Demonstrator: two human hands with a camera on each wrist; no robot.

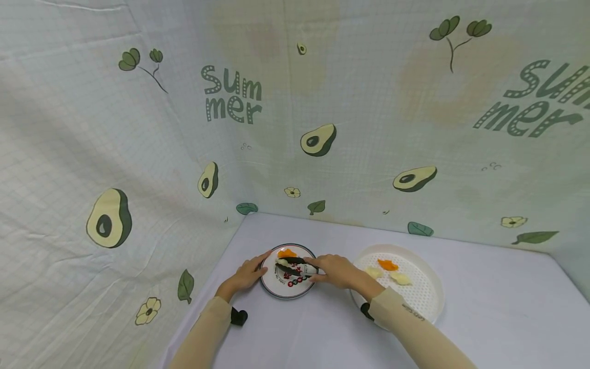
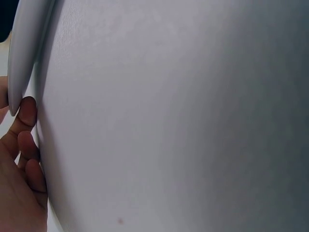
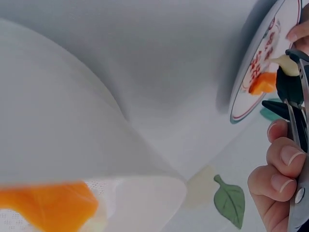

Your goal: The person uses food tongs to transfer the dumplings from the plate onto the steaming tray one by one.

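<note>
My left hand [image 1: 246, 274] holds the left rim of a small white plate [image 1: 272, 282] with red print and a dark rim line; in the left wrist view its curled fingers [image 2: 28, 112] lie at the rim's underside. My right hand [image 1: 340, 270] grips metal tongs [image 3: 300, 130] with black tips. Between the tips, over the plate, is a pale cream dumpling-shaped piece [image 3: 288, 65]. An orange piece [image 1: 287, 253] lies on the plate's far side, beside the tongs.
A round white tray [image 1: 428, 302] with a perforated base stands to the right, partly under my right forearm. On it lie an orange piece [image 1: 388, 265] and two cream pieces [image 1: 401, 278]. A printed cloth [image 1: 359, 102] hangs behind and left of the white table [image 1: 498, 307].
</note>
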